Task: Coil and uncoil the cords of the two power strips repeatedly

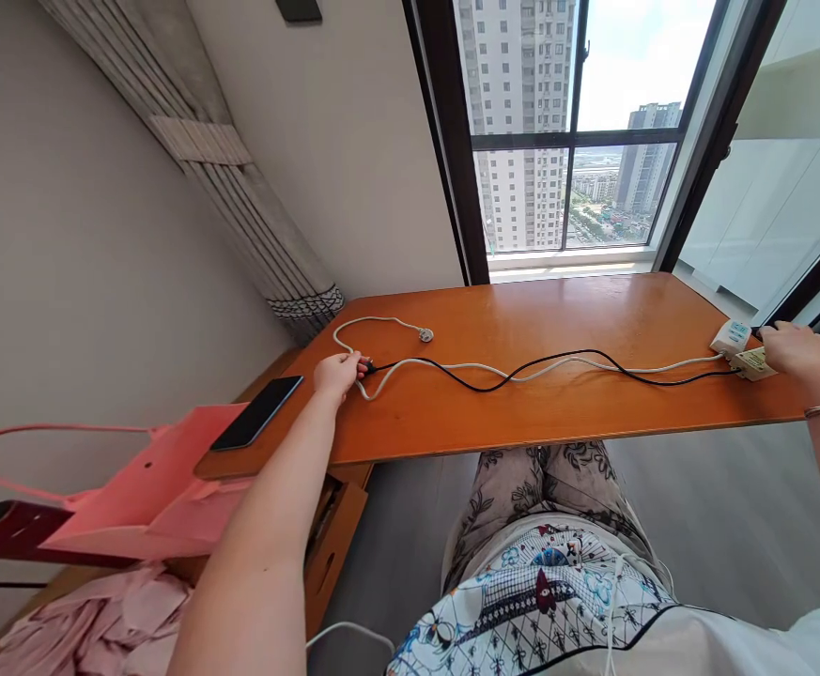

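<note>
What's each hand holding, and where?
Left hand: black cord, by one end. Right hand: at the beige socket block; can't tell whether it grips.

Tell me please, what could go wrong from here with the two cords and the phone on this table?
The black cord, its end in the left hand, crosses the white cord more than once, so a pull on it might drag or tangle the other.

The phone lies by the left edge of the table, near the left forearm; a bump could perhaps push it off toward the pink bag.
</note>
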A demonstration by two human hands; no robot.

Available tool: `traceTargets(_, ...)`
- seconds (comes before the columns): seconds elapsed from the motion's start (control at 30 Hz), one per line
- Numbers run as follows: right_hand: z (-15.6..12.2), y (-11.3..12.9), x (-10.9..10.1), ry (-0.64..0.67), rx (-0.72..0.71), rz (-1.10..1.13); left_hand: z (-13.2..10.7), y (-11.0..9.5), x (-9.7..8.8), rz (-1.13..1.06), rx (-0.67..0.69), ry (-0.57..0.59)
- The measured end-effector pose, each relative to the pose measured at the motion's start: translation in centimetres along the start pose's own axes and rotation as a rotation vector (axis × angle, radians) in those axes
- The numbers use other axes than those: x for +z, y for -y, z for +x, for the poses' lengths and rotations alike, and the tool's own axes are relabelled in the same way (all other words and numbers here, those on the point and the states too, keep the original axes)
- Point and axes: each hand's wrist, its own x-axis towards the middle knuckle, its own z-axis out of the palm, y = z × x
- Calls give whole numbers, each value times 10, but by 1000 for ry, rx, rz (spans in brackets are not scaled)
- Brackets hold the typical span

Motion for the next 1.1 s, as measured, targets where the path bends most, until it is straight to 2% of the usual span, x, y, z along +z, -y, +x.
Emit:
traceTargets(0.07,-4,27,-11,-100,-125,30,-1,-10,6,34,75,-7)
traceTargets(0.17,-15,85,-26,-148,-405,196,-16,-33,22,134,405,58)
traceTargets(0.2,-20,108,-29,-161,-495,247,-24,-42,29,168,518,129)
traceTargets(0.27,-32,157,-34,-162,-669,326,-45,-58,45,227,740,366)
traceTargets(0.37,-56,230,-35,-86,-919,382,-79,-73,71,375,1072,683)
traceTargets(0.43,-72,273,-35,-13,-1037,310,-96,-77,86,491,1173,811)
traceTargets(0.5,-87,308,-34,39,-1121,244,-106,-77,99,566,1197,829)
traceTargets(0.57,-97,332,-36,118,-1119,174,-109,-75,106,599,1184,809)
traceTargets(0.7,-101,353,-44,294,-1091,87,-103,-72,106,609,1138,803)
traceTargets(0.8,-92,354,-59,327,-1124,91,-96,-69,99,574,1109,788)
traceTargets(0.9,-79,345,-87,286,-1103,177,-87,-69,93,508,1076,700)
traceTargets(1.0,-68,330,-126,208,-1026,487,-72,-73,87,398,995,577)
traceTargets(1.1,-60,316,-175,45,-954,795,-57,-82,82,268,873,514)
